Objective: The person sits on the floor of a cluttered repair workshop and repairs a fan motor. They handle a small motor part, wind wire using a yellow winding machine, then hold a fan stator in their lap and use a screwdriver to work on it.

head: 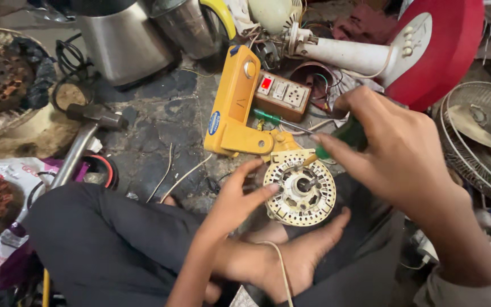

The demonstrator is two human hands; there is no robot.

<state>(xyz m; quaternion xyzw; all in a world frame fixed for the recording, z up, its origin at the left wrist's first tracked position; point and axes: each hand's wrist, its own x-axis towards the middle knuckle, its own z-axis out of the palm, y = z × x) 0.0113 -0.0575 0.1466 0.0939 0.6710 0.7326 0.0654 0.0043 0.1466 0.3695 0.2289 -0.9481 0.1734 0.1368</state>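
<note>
1. Left hand [235, 200] open, fingertips touching rim of round cream motor housing [300, 187]
2. Right hand [393, 149] clamped on green-handled screwdriver [341, 138], tip down on the housing's top
3. Housing propped on bare foot [291, 256] (cross-legged on floor), just below yellow tool [235, 105]
4. Switch box [282, 94] beyond

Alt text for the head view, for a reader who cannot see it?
Seated cross-legged on a cluttered floor, a person's left hand steadies a round cream motor housing against a bare foot, while the right hand works a green-handled screwdriver at it.
</note>
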